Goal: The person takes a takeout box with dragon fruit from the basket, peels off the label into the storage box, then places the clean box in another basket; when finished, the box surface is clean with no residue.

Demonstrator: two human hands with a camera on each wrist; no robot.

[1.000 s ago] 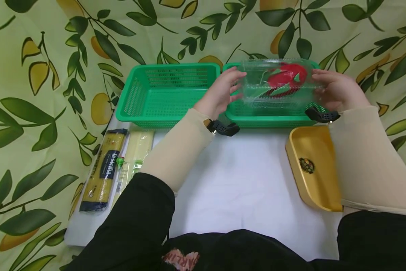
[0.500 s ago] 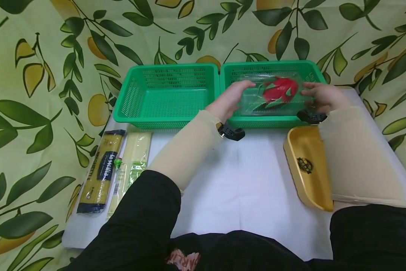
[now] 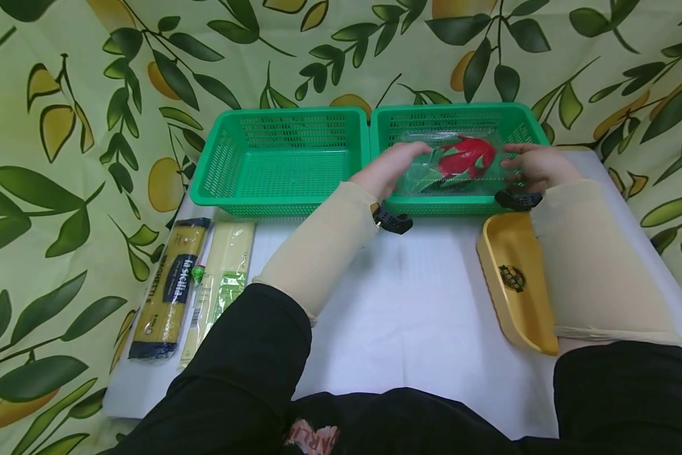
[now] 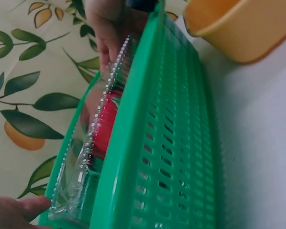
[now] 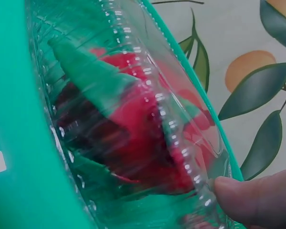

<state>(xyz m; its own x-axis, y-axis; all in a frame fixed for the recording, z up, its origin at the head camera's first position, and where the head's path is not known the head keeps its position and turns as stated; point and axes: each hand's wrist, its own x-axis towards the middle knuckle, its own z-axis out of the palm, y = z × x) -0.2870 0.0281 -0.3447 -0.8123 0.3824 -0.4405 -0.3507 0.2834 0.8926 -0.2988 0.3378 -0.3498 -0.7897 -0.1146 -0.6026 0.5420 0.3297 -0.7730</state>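
A clear plastic clamshell box [image 3: 426,170] lies in the right green basket [image 3: 460,205]. Inside it is a red fruit [image 3: 467,158] with green pointed tips, which looks like a dragon fruit. My left hand [image 3: 389,169] holds the box's left end, its thumb over the top edge. At the opposite end my right hand [image 3: 540,165] holds the box; in the right wrist view the thumb [image 5: 252,198] presses on its ridged rim. In the left wrist view the box [image 4: 81,176] sits within the basket's walls [image 4: 128,138]. My lower fingers are partly hidden.
A second green basket [image 3: 295,170] stands left of the first. A yellow tray [image 3: 511,303] lies by my right forearm. At left are a spaghetti pack [image 3: 172,291], a pale noodle pack [image 3: 227,253] and a small green-and-red item [image 3: 198,273]. Patterned cloth [image 3: 318,50] hangs behind.
Both hands have lowered the clear plastic clamshell box from above the right basket into it. Over the last half second the box and hands have shifted only slightly.
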